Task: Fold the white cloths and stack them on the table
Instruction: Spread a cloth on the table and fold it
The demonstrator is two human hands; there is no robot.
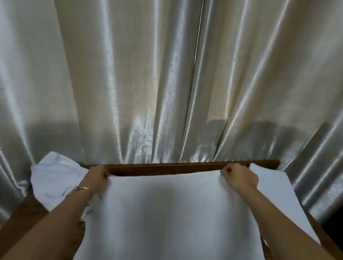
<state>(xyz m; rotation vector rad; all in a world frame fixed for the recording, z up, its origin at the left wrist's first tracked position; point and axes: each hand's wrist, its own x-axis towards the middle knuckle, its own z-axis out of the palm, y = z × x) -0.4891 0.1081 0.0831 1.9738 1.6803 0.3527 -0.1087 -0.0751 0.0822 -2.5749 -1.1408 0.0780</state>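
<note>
Fingers [105, 175] of both outstretched hands pinch the white cloth's [167, 220] far corners.

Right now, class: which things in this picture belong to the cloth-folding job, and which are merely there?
Part of the job:
spread white cloth
left hand and right hand, pinching its far corners
crumpled white cloths
flat white cloth
table

Merely there:
curtains
bracelet

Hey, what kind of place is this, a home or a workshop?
Probably a home room: shiny full-length curtains hang behind a wooden table, where both hands spread a white cloth.
</note>
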